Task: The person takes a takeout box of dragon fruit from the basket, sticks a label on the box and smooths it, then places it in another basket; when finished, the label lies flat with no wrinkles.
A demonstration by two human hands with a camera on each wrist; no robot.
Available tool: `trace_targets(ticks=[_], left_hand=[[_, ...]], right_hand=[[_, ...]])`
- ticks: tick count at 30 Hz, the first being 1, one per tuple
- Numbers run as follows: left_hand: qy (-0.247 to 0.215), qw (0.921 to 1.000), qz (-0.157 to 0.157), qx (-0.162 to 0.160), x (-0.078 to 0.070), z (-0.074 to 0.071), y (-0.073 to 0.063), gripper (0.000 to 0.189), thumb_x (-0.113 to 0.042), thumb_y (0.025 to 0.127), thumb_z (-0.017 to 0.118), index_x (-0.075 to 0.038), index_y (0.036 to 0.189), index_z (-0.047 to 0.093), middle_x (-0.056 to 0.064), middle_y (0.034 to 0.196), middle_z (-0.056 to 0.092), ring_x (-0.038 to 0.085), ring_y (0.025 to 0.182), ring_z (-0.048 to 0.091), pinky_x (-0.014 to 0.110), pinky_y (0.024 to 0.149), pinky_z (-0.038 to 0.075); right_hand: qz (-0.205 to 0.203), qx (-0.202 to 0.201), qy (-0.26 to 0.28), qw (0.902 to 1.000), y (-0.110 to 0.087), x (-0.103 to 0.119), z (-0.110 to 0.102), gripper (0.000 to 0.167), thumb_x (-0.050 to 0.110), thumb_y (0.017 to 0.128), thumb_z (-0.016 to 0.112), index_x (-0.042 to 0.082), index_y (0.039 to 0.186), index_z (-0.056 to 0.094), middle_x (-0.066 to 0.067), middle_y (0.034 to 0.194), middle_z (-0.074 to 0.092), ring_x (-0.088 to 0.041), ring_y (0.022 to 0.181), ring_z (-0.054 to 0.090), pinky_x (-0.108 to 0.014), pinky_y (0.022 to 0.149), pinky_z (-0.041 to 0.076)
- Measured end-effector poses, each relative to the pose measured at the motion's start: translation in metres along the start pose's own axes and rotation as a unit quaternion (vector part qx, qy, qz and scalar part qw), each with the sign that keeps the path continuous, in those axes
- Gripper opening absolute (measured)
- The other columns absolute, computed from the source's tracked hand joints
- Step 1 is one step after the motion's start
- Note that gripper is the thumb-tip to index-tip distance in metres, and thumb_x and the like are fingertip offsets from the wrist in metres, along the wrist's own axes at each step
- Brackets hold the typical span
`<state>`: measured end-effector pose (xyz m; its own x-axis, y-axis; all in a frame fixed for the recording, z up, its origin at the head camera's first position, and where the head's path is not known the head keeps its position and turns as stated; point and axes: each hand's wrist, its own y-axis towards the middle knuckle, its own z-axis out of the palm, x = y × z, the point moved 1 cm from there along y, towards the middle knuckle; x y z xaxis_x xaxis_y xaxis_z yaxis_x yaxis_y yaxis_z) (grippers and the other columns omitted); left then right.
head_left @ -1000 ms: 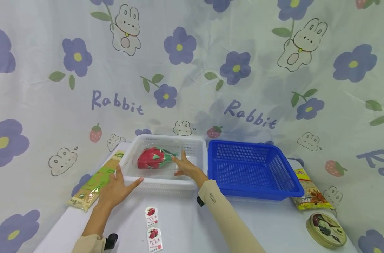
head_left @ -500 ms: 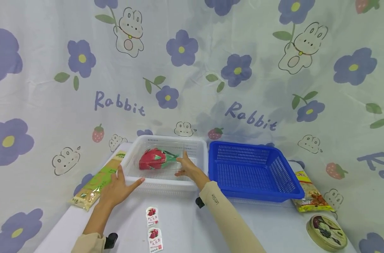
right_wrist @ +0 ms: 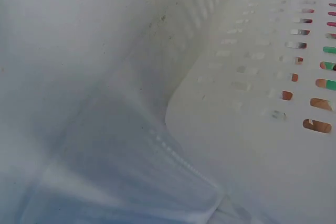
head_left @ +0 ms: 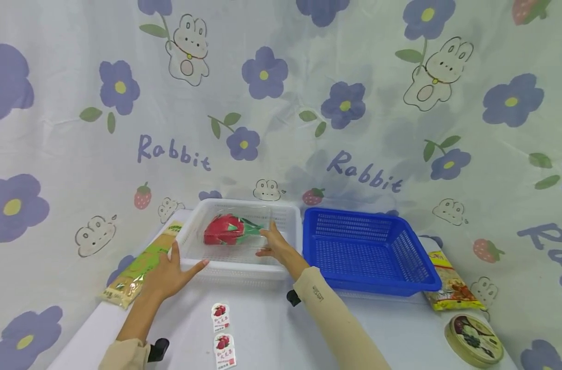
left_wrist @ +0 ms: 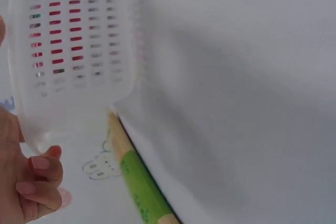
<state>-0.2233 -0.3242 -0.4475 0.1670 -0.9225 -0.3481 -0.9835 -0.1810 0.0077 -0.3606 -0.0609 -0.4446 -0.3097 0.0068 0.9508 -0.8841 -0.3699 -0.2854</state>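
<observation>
A red dragon fruit (head_left: 223, 230) with green leaf tips lies in a clear plastic container (head_left: 244, 250) inside the white slotted basket (head_left: 244, 267). My right hand (head_left: 278, 246) reaches over the basket's front right side and pinches the container's right edge, close to the leaf tips. At the front left corner, my left hand (head_left: 167, 275) grips the basket rim, thumb along the front and index finger up the left side. The left wrist view shows its other fingers (left_wrist: 44, 182) curled beside the corner. Basket wall (right_wrist: 236, 145) hides most of the right hand in the right wrist view.
A long green and tan packet (head_left: 144, 264) lies left of the basket. Two dragon fruit stickers (head_left: 220, 317) are on the white tabletop in front. To the right stand a blue basket (head_left: 369, 282), a yellow food bag (head_left: 452, 282) and a round tin (head_left: 474, 339).
My right hand, the container and the dragon fruit have shifted slightly right within the basket. The left hand stays at the basket's corner.
</observation>
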Motion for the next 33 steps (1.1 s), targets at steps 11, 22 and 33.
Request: trace_targets(ticks=[11,22,33], left_hand=[[0.012,0.9972,0.043,-0.059,-0.009,-0.022,0.015,0.107,-0.079,0.088,0.040,0.000,0.156,0.019,0.038,0.133,0.029,0.039,0.077,0.052,0.033,0.045,0.033],[-0.003,0.9962,0.087,0.009,-0.030,-0.036,0.031,0.095,-0.075,0.093,0.036,-0.008,0.159,0.018,0.035,0.141,0.044,0.056,0.110,0.056,0.056,0.070,0.050],[-0.048,0.9916,0.092,0.077,-0.054,-0.029,0.038,0.108,-0.076,0.089,0.044,-0.008,0.159,-0.003,0.037,0.140,0.047,0.040,0.092,0.063,0.053,0.072,0.053]], right_hand=[[-0.002,0.003,0.007,1.0000,-0.011,0.008,-0.006,0.074,0.024,0.106,0.043,0.024,0.160,-0.008,-0.022,0.163,0.015,-0.057,0.127,0.043,-0.045,0.088,0.056],[-0.006,0.012,-0.002,0.9999,-0.031,0.016,-0.020,0.075,0.023,0.106,0.044,0.027,0.159,-0.009,-0.022,0.163,0.015,-0.033,0.094,0.059,-0.044,0.088,0.056],[-0.021,0.039,-0.014,0.9989,-0.048,0.020,-0.039,0.075,0.022,0.106,0.042,0.027,0.159,-0.011,-0.023,0.163,0.013,-0.015,0.059,0.051,-0.048,0.091,0.054]])
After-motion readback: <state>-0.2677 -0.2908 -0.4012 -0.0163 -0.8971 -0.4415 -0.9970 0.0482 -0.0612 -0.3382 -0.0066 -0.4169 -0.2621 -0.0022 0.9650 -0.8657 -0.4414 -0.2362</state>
